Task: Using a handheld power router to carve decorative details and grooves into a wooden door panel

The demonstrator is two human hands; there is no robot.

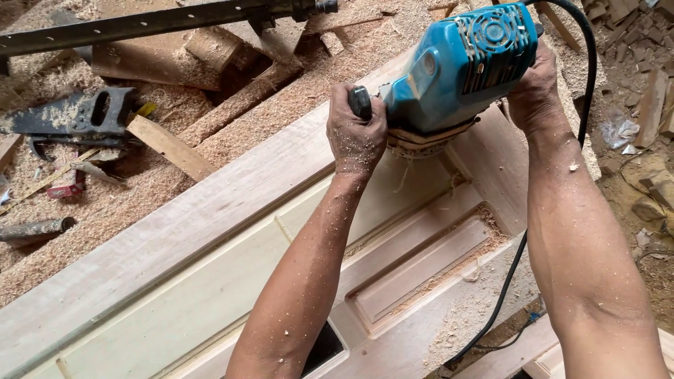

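Note:
A blue electric router (pixel 460 67) stands on a pale wooden panelled door (pixel 210 231) that lies flat and runs diagonally across the view. My left hand (pixel 356 133) grips the router's black side handle. My right hand (pixel 537 91) holds the other side of the tool, its fingers hidden behind the blue body. Both forearms are dusted with sawdust. The router's base rests at the edge of a recessed panel (pixel 421 267) with shavings in its grooves. A black power cord (pixel 586 63) hangs from the top of the tool and runs down the right side.
Thick sawdust covers the ground at upper left. A handsaw (pixel 77 116) lies there beside wood offcuts (pixel 168 147) and a long dark metal bar clamp (pixel 140 24). Scrap wood and rubble lie at the right edge.

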